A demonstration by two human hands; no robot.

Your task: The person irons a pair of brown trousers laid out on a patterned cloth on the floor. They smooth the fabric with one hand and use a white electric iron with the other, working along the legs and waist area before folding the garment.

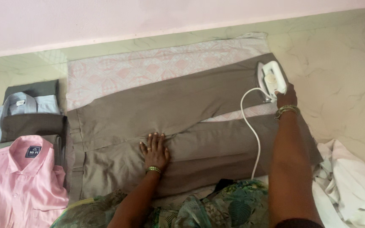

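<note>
a pair of grey-brown woven trousers (182, 122) lies spread flat on a pink-and-white patterned cloth (148, 67) laid over the pale marbled floor (343, 76). the long axis of the trousers runs left to right across the view, waistband at the left, leg ends at the right, the two legs splayed slightly apart toward the right.

the right hand (287, 96) is well out to the far right, arm stretched forward and nearly straight, a bangle at the wrist. its fingers are closed around the handle of a small white electric iron (270, 80), which sits on the end of the upper trouser leg, nose pointing away from the person. the iron's white cord (250, 126) loops back from it and trails down across the lower leg toward the person's lap.

the left hand (154, 151) rests palm down on the trousers near the crotch seam, fingers (152, 139) spread flat and holding nothing, just pressing the fabric. it lies well apart from the iron, to its left, so the right hand alone is at the iron; the unpressed length of the leg runs leftward from the iron toward the left hand.

at the left edge a folded pink shirt (20, 177) lies beside a stack of folded grey and light blue garments (26, 114). a crumpled white cloth (351, 185) lies at the lower right.
</note>
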